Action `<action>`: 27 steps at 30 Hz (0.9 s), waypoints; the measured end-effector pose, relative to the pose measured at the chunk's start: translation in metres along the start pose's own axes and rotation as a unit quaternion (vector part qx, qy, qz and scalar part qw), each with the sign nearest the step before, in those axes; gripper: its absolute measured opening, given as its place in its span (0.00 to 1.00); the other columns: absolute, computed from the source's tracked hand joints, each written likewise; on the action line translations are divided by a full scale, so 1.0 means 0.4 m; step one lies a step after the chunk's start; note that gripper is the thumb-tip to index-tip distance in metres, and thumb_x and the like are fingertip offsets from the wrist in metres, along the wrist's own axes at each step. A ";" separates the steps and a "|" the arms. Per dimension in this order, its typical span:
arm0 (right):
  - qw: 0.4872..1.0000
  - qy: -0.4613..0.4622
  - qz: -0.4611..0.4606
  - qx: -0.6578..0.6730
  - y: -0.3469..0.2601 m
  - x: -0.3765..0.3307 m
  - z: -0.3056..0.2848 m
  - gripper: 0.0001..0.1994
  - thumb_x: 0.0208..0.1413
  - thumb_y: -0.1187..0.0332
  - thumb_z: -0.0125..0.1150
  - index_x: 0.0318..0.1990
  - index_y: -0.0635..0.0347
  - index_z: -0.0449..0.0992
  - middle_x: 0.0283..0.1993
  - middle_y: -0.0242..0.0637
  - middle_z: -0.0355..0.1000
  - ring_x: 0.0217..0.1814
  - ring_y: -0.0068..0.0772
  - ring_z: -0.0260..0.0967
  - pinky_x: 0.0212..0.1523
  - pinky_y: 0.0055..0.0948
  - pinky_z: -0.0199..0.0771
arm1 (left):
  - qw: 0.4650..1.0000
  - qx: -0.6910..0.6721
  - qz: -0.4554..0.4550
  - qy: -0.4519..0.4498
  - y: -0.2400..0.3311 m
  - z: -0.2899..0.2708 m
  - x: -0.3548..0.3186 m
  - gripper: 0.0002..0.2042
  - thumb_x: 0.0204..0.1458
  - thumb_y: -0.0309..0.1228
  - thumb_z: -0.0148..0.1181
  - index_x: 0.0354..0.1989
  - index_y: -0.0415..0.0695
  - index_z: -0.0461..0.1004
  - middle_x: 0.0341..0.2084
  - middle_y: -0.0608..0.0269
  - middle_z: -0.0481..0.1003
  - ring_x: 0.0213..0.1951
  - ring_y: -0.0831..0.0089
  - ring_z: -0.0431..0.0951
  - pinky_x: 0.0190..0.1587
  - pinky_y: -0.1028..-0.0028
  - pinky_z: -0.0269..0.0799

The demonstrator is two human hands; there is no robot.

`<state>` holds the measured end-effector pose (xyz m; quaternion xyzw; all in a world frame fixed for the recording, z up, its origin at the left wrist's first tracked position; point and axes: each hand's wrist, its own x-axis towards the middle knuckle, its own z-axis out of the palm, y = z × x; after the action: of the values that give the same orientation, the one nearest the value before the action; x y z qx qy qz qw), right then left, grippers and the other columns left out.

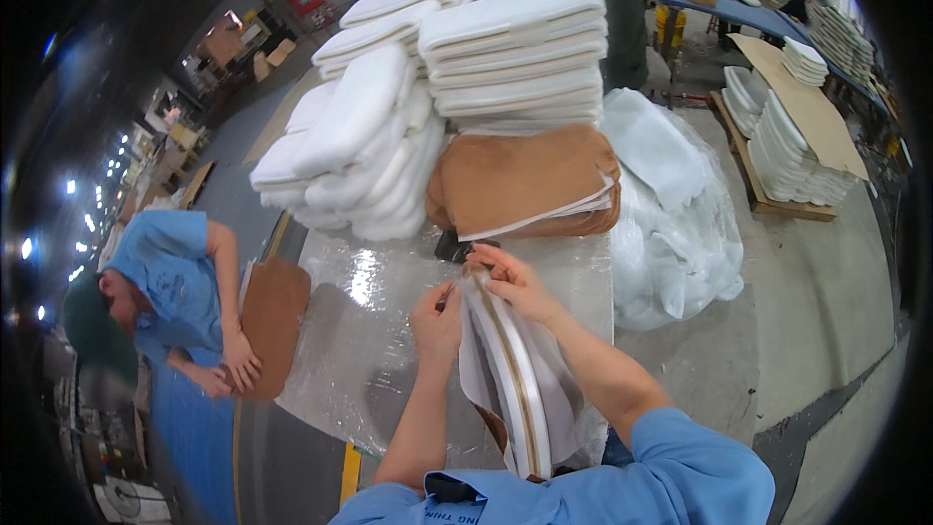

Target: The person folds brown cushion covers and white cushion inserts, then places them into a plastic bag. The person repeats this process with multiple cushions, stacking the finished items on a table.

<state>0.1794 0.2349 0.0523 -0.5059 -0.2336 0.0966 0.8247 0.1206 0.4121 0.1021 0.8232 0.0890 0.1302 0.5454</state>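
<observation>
1. Your right hand (517, 284) is partly closed, fingers bent over the far end of the layered pad (525, 399), and has hold of it.
2. Your left hand (435, 323) is curled nearly closed beside that same end; blur there leaves me unable to tell whether it grips a layer.
3. The pad stands on edge, white with a brown stripe, below and between your hands, its near end reaching your shirt (632, 472).
4. The step in hand looks like working the layers at the far end; the next move seems to call for a steady right-hand pinch.
5. Toward the far edge of the plastic-covered bench (340, 340) lies a brown stack (525, 180), with white pads (515, 49) piled behind.
6. At its left edge, a co-worker handles a brown piece (277, 316).
</observation>
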 end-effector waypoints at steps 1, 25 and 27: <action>1.000 -0.013 0.018 -0.020 -0.005 0.003 0.007 0.36 0.60 0.81 0.57 0.77 0.56 0.60 0.71 0.32 0.69 0.37 0.12 0.58 0.43 0.15 0.65 | 1.000 -0.005 0.000 0.010 0.000 -0.011 -0.001 0.11 0.61 0.27 0.65 0.49 0.35 0.83 0.37 0.58 0.84 0.36 0.77 0.81 0.42 0.74 0.76; 0.962 -0.020 -0.071 -0.262 0.034 0.028 0.088 0.08 0.70 0.68 0.57 0.40 0.62 0.76 0.45 0.40 0.76 0.53 0.43 0.71 0.59 0.38 0.67 | 0.948 -0.184 -0.026 -0.256 0.136 0.072 0.315 0.25 0.73 0.51 0.47 0.60 0.41 0.74 0.40 0.58 0.81 0.43 0.71 0.82 0.49 0.69 0.78; 0.965 -0.008 -0.032 -0.260 0.040 0.024 0.100 0.08 0.70 0.68 0.57 0.39 0.62 0.76 0.45 0.41 0.75 0.52 0.45 0.70 0.59 0.39 0.66 | 0.898 -0.201 -0.096 -0.379 0.103 0.125 0.329 0.31 0.72 0.58 0.41 0.63 0.42 0.73 0.46 0.55 0.80 0.48 0.69 0.80 0.55 0.67 0.76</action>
<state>0.1696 0.2777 0.0562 -0.6947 -0.2732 0.0104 0.6653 0.2616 0.3904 0.1369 0.6706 -0.0740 -0.2289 0.7017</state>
